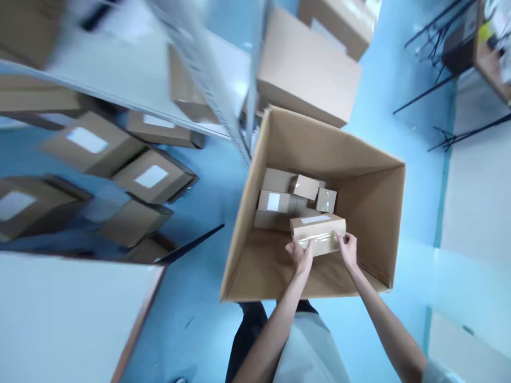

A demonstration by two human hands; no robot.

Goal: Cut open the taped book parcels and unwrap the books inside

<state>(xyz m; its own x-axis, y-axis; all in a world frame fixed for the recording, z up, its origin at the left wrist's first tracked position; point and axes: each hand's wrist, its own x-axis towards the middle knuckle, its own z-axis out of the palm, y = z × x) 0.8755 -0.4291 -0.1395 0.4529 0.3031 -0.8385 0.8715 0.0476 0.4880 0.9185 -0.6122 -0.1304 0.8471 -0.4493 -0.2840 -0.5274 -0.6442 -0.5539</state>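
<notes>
A small taped cardboard box (318, 230) with a white label on one face is held between my two hands, inside the opening of a large open carton (335, 139). My left hand (301, 254) grips its left end, fingers underneath and along the side. On the opposite end, my right hand (348, 249) closes around the edge. Beyond it in the carton lie several smaller boxes: one with a white label (273, 202), another tilted box (305, 187) and a little cube-shaped box with clear tape (326, 200).
Left of the carton stands a metal shelf post (207, 74), with several labelled boxes (150, 176) beside it. A larger closed carton (309, 69) sits behind. A white table (72, 314) is at lower left, and a desk (493, 69) at upper right.
</notes>
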